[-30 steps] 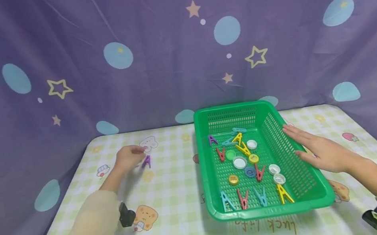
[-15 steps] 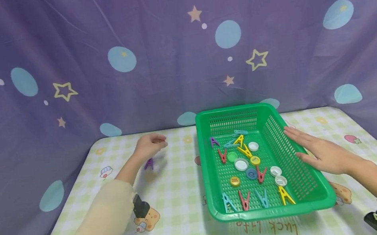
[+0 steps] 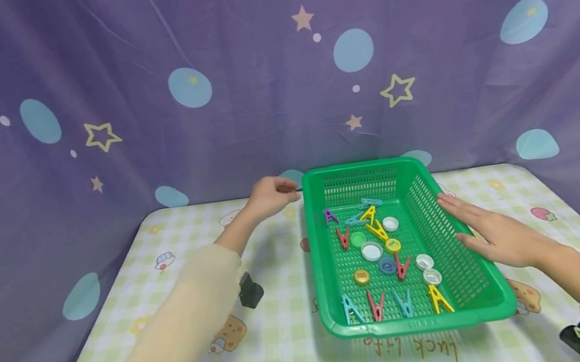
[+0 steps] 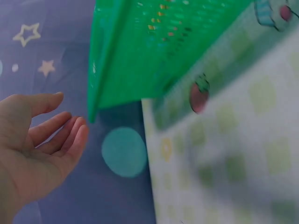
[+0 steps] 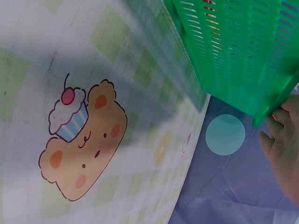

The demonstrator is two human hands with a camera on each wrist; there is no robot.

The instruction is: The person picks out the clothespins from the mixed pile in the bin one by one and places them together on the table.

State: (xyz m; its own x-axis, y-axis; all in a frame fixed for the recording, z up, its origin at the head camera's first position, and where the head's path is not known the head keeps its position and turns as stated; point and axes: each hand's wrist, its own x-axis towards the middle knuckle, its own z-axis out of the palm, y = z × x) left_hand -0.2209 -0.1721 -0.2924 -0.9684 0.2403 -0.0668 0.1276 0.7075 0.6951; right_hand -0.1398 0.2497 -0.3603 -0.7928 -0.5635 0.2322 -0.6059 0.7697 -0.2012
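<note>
A green plastic basket stands on the checked tablecloth, right of centre. Inside lie several coloured clothes pegs, such as a yellow peg, and several bottle caps, such as a white cap. My left hand hovers by the basket's far left corner, fingers relaxed and holding nothing. The left wrist view shows the left hand apart from the basket. My right hand lies flat against the basket's right rim, fingers straight. In the right wrist view the right hand touches the basket.
A purple curtain with stars and blue dots hangs close behind the table. Black wrist cameras sit on the left sleeve and the right sleeve. The cloth bears cartoon prints, including a bear.
My left hand has left the purple peg on the table and moved right and away to the basket's far left corner. My forearm now hides the peg. The right hand has stayed put.
</note>
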